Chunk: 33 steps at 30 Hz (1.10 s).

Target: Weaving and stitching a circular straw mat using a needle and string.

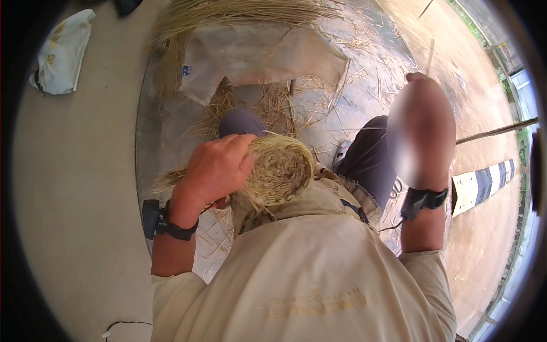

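Note:
A small round basket (280,170) of woven straw rests near my lap, its coiled inside facing up. My left hand (219,165) grips its left rim, with the fingers curled over the edge. Loose straw ends (168,181) stick out to the left of this hand's wrist. Raised to the right, above my right knee, my right hand (424,125) is apart from the basket. A blur covers it, so its fingers and anything in them cannot be made out.
A pale sheet (256,51) lies ahead of my knees, with a heap of long straw (245,11) beyond it. Straw bits litter the ground mat (364,68). A white sack (62,54) lies far left. At the right are a striped block (484,185) and a thin pole (496,131).

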Tool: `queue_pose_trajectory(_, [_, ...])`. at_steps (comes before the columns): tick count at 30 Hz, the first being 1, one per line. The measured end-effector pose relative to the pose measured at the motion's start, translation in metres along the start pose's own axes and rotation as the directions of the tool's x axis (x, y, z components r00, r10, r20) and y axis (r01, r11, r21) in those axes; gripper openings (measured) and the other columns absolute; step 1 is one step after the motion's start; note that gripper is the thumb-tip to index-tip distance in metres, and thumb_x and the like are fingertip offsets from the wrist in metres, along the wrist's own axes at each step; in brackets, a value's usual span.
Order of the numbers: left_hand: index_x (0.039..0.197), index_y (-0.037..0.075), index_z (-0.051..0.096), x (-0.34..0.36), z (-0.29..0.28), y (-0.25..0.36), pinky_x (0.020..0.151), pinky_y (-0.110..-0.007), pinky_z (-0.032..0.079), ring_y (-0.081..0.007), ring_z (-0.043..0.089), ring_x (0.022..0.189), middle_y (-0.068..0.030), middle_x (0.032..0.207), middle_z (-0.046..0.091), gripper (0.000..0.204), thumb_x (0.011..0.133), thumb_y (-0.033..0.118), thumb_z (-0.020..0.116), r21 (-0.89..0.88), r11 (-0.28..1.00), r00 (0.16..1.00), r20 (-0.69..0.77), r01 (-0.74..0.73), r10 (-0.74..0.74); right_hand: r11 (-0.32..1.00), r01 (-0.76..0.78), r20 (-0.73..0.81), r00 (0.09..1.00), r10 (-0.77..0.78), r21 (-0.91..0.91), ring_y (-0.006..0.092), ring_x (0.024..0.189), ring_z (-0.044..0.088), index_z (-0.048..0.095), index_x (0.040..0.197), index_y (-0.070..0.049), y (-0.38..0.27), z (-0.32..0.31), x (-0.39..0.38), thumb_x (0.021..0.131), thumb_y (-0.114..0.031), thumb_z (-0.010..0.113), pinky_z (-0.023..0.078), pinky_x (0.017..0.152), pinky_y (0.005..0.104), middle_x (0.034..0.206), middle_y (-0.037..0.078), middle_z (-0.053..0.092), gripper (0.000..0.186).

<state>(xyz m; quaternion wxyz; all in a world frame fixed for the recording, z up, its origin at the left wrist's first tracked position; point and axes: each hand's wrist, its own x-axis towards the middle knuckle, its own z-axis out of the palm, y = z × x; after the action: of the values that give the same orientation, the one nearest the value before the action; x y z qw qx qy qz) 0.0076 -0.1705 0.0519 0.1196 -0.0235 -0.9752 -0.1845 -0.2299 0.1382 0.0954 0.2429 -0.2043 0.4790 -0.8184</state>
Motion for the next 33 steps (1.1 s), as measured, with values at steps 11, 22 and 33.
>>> queue_pose_trajectory(11, [0.136, 0.013, 0.07, 0.013, 0.004, 0.009, 0.072, -0.044, 0.06, -0.036, 0.075, 0.082, -0.0171, 0.099, 0.077, 0.046, 0.091, 0.005, 0.07, -0.276, 0.961, 0.997, 0.069, -0.022, 0.042, 0.22, 0.119, 0.214, 0.847, 0.486, -0.968, 0.0136, 0.08, 0.069, 0.074, 0.119, 0.001, -0.002, 0.005, 0.008, 0.094, -0.014, 0.082, 0.054, 0.071, 0.0317, 0.09, 0.011, 0.076, 0.031])
queue_pose_trajectory(22, [0.135, 0.009, 0.07, 0.013, 0.008, 0.009, 0.069, -0.043, 0.06, -0.0345, 0.074, 0.078, -0.017, 0.095, 0.075, 0.041, 0.094, 0.009, 0.068, -0.247, 0.968, 0.986, 0.142, -0.053, 0.091, 0.222, 0.196, 0.231, 0.963, 0.141, -0.955, 0.0266, 0.057, 0.061, 0.077, 0.105, -0.003, 0.021, -0.047, -0.005, 0.096, -0.016, 0.077, 0.05, 0.058, 0.0374, 0.069, 0.016, 0.064, 0.015])
queue_pose_trajectory(33, [0.123, 0.004, 0.061, -0.021, 0.021, 0.003, 0.073, -0.055, 0.056, -0.0461, 0.071, 0.09, -0.0253, 0.1, 0.073, 0.029, 0.107, 0.028, 0.059, -0.305, 0.94, 0.978, 0.182, 0.156, -0.103, 0.318, 0.192, 0.279, 0.925, 0.258, -0.928, 0.0313, 0.064, 0.069, 0.079, 0.107, -0.008, 0.018, -0.049, -0.062, 0.094, -0.008, 0.072, 0.057, 0.062, 0.0369, 0.078, 0.014, 0.073, 0.015])
